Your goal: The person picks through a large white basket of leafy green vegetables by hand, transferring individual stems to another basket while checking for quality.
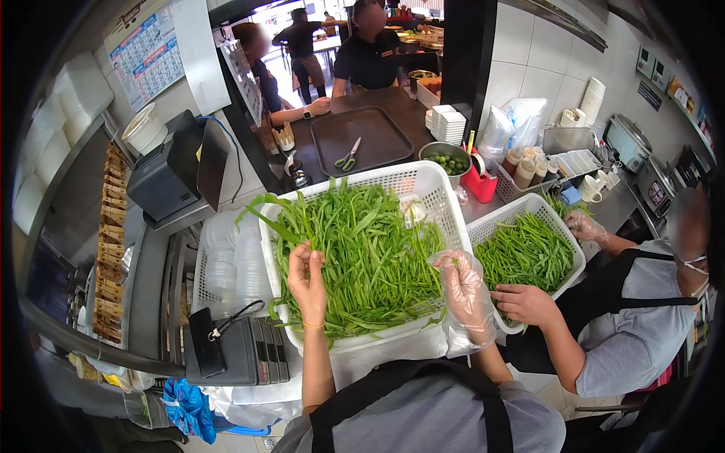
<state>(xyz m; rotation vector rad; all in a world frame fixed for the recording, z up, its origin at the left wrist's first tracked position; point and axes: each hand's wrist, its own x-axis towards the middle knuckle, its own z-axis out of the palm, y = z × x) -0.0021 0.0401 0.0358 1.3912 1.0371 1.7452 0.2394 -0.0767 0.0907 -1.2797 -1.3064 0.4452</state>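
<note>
A large white perforated plastic basket (453, 198) in front of me is heaped with leafy green stems (362, 255), which look like water spinach. Over its left side, my bare left hand (307, 280) pinches a long-leaved sprig (280, 223) between thumb and fingers. My right hand (465, 289), in a loose clear plastic glove, is at the basket's right edge with its fingers curled together. A bit of green shows at those gloved fingertips; the glove's folds partly hide it.
At right a co-worker's hands (527, 304) work over a smaller white basket (575, 249) of greens. Beyond lie a brown tray (362, 133) with scissors (348, 157) and a bowl of small green citrus (447, 161). Clear plastic containers (226, 260) and a black phone (207, 342) are at left.
</note>
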